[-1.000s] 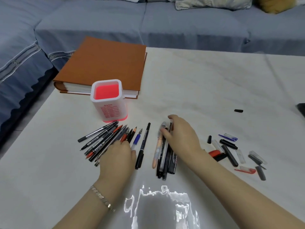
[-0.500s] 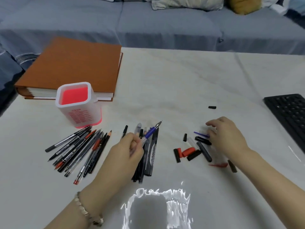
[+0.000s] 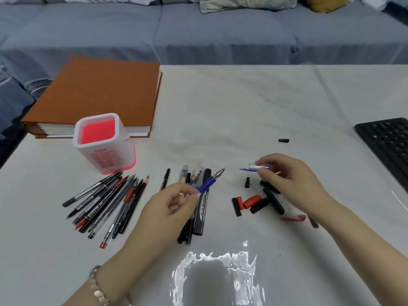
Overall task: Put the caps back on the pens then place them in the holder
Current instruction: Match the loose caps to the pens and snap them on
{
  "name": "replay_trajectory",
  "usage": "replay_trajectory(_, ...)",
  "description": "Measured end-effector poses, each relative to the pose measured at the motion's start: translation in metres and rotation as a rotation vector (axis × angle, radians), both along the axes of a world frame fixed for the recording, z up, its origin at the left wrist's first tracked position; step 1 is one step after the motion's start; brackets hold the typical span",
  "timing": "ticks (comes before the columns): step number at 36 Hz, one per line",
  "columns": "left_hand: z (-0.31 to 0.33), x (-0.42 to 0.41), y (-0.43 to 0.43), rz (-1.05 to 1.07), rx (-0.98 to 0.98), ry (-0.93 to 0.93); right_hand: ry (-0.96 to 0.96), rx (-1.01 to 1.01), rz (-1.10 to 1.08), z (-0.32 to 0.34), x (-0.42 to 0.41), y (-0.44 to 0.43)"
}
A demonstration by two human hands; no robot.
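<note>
Diagonally, blue pen (image 3: 208, 183) tip up-right, left hand (image 3: 170, 206)

On the table (image 3: 242, 102) the holder (image 3: 103, 142) stands at the left, just in front of the binder (image 3: 97, 93). A fan of pens (image 3: 106, 202) lies before the holder; a second bundle of pens (image 3: 196, 208) lies to its right, partly under the left hand (image 3: 167, 206). That hand holds a pen (image 3: 209, 182) above the bundle, tip toward the right hand (image 3: 289, 180), which holds a cap (image 3: 254, 168). Loose caps (image 3: 258, 200) lie under and left of the right hand; a lone cap (image 3: 283, 140) lies farther back. A keyboard (image 3: 388, 144) sits at the right edge, a sofa (image 3: 220, 29) behind the table.
</note>
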State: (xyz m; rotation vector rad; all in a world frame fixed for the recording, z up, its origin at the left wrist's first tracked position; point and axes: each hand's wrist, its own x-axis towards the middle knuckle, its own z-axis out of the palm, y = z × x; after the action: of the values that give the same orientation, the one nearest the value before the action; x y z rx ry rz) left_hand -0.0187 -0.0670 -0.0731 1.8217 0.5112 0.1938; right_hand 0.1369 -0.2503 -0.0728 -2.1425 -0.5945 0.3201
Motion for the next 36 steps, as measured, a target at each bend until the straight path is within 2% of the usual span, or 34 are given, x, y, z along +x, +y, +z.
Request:
replay_trajectory(3, 0.000, -0.002, 0.000, 0.001, -0.018, -0.011, 0.154, 0.254, 0.015, 0.015, -0.021, 0.010)
replay_trajectory(6, 0.004, -0.006, -0.001, -0.005, -0.001, -0.013, 0.218, 0.342, 0.009, 0.024, -0.033, 0.014)
replay_trajectory(12, 0.007, -0.013, -0.001, -0.049, 0.013, -0.006, 0.194, 0.305, 0.043, 0.027, -0.041, 0.019)
replay_trajectory(19, 0.005, -0.017, 0.001, -0.080, 0.011, -0.013, 0.262, 0.298, 0.051, 0.023, -0.044, 0.022)
replay_trajectory(24, 0.007, -0.019, -0.002, -0.083, 0.038, -0.013, 0.325, 0.298, 0.148, 0.023, -0.051, 0.025)
replay_trajectory(29, 0.013, -0.023, -0.003, -0.099, 0.087, -0.046, 0.284, 0.297, 0.247, 0.021, -0.065, 0.028)
replay_trajectory(36, 0.013, -0.021, 0.004, -0.004, -0.151, 0.031, 0.178, 0.259, 0.254, 0.013, -0.076, 0.040)
